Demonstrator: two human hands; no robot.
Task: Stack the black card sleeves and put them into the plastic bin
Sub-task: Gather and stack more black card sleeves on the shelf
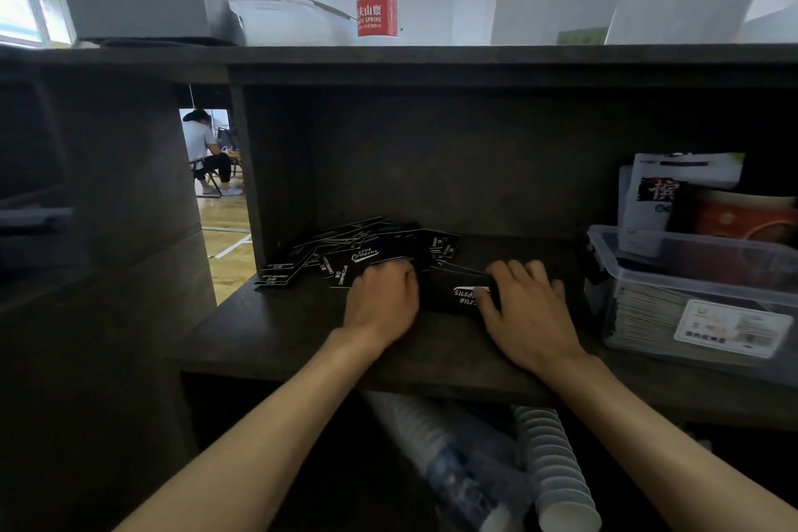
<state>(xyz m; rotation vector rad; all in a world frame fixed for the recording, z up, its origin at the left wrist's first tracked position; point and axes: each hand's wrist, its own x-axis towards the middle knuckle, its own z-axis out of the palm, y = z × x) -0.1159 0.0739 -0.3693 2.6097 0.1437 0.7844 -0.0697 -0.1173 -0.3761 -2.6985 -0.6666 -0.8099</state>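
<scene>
Dark shelf niche (302, 337), card sleeves gathered, bin at right.

Right hand (524, 311) curled round a small stack of black sleeves (449, 294), thumb on the printed face; left hand (382, 300) palm-down, fingers bent over the stack's left edge, grip unclear. Stack lay between both hands, long axis roughly left-right. Loose sleeve pile (367, 255) just behind left hand. Plastic bin (647, 268) open, right of right hand, nearer that hand.

Sleeves (367, 255) left of bin (699, 298)
</scene>
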